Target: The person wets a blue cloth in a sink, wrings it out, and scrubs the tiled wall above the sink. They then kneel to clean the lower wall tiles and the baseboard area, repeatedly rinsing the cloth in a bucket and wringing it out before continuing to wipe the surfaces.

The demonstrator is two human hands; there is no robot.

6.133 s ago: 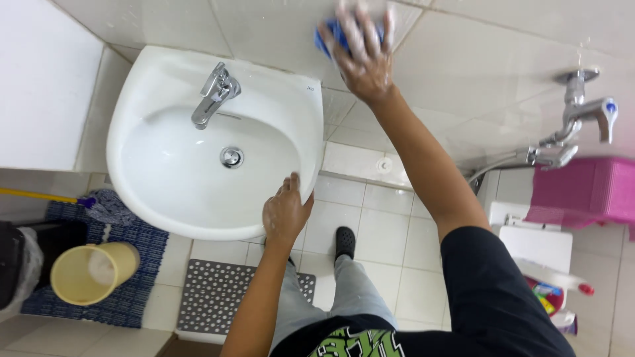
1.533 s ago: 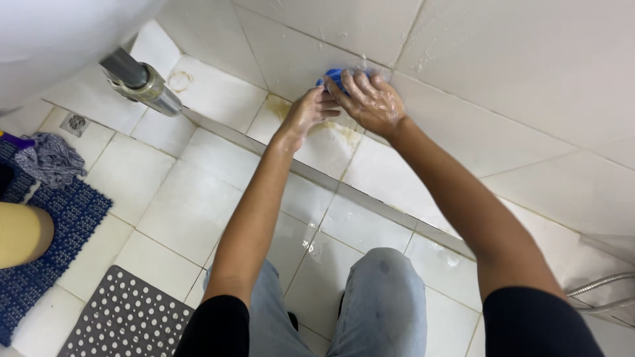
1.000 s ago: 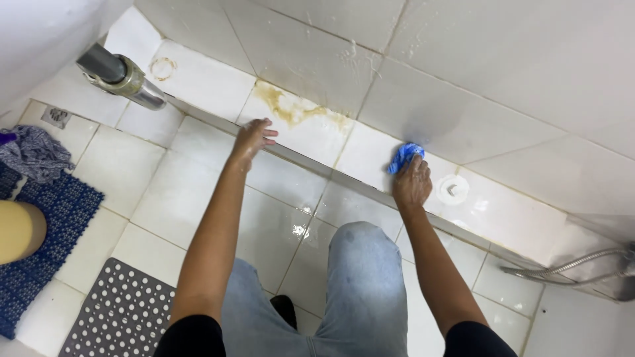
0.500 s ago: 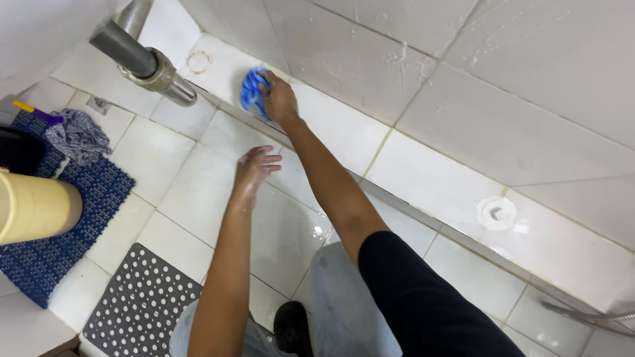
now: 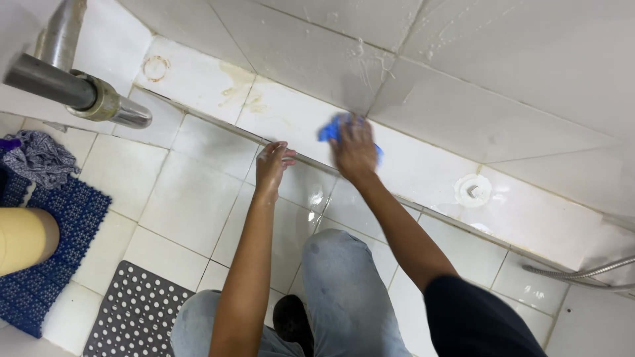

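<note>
Landmark: raised tiled ledge (image 5: 198, 82) at the foot of the wall, brown-stained toward its left end.
Drain pipe (image 5: 79, 99): metal, jutting out above the ledge's left end.
Left hand (image 5: 272, 165): empty, fingers loosely spread, fingertips braced on the front edge of the ledge, right of the stain.
Blue cloth (image 5: 333, 129): bunched flat against the ledge face, just right of the left hand, mostly hidden under the right.
Right hand (image 5: 356, 149): pressed down over the cloth, fingers curled on it.
Step, judged: scrubbing the ledge, mid-stroke.
Next move, judged: firm pressure carried leftward onto the stain, left hand kept as prop.
</note>
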